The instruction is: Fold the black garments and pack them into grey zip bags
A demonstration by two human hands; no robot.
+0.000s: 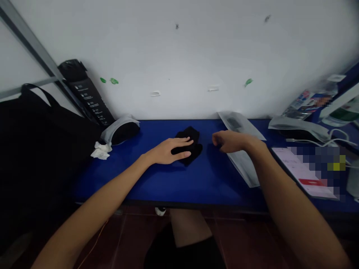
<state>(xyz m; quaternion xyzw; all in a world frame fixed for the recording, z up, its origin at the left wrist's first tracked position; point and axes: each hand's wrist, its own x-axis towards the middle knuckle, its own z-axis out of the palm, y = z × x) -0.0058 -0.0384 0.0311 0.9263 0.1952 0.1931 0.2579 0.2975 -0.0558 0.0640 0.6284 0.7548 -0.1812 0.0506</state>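
My left hand [171, 150] lies palm down, fingers stretched out, on a small folded black cloth [190, 135] in the middle of the blue table [179, 183]. The hand covers part of the cloth, so its exact kind cannot be made out. To the right of the cloth and apart from it, my right hand [228, 141] is raised over the table with its fingers curled in and a little blurred. Nothing shows in that hand. Below and behind it lies a flat, frosted plastic bag [246, 173], partly hidden by my hand and forearm.
At the left are a frosted bag with black contents [125, 130], a crumpled tissue [101, 150], a tall black box [91, 97] and a large black bag [42, 149]. Another frosted bag [298, 125], a white cable [316, 142], a lit tablet [297, 170] and bottles [305, 101] stand right.
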